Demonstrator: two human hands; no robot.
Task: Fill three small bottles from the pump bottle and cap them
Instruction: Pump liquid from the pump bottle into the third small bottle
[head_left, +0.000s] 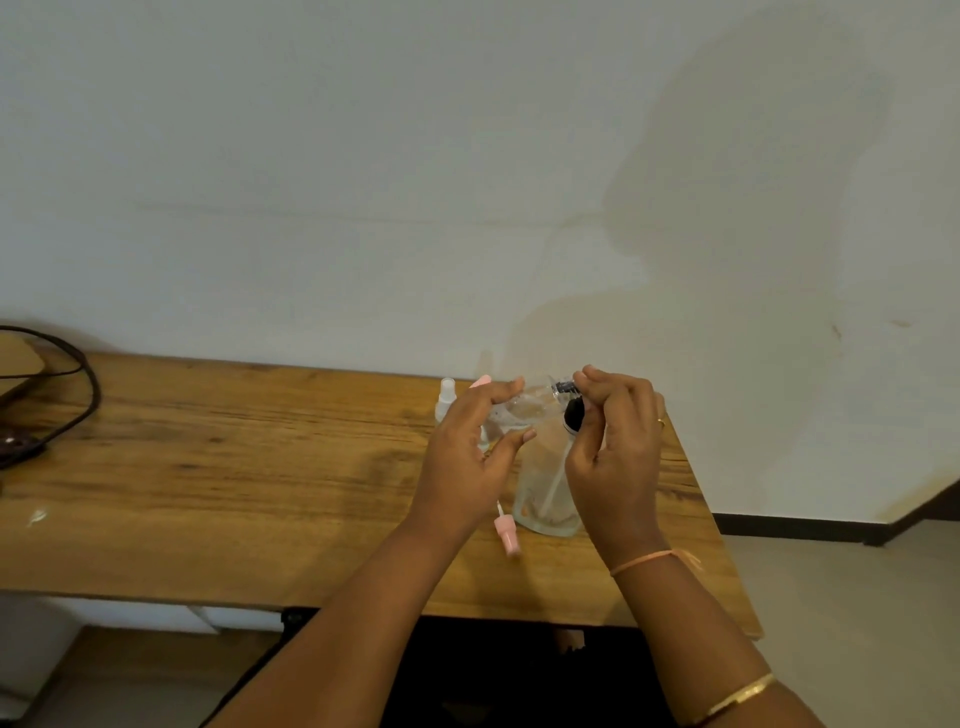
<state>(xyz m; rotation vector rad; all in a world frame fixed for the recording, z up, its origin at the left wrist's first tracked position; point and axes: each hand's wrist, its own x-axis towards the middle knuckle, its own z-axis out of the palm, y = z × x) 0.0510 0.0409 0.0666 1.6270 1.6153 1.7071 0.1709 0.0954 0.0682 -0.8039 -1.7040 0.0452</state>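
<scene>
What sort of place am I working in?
Probably a home or small office room: a wooden desk stands against a plain pale wall, and a dark cable lies at its left end.

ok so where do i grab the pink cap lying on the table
Pinch the pink cap across its wide body, coming from above and from its left. It lies on its side with its thin tube pointing away from you. The pump bottle stands close on its right, so that side is crowded.

Clear pump bottle (550, 488), upright; small bottle (524, 408), sideways above it; pink spray cap (506, 534), lying alongside; second small bottle (447, 397), upright.
</scene>
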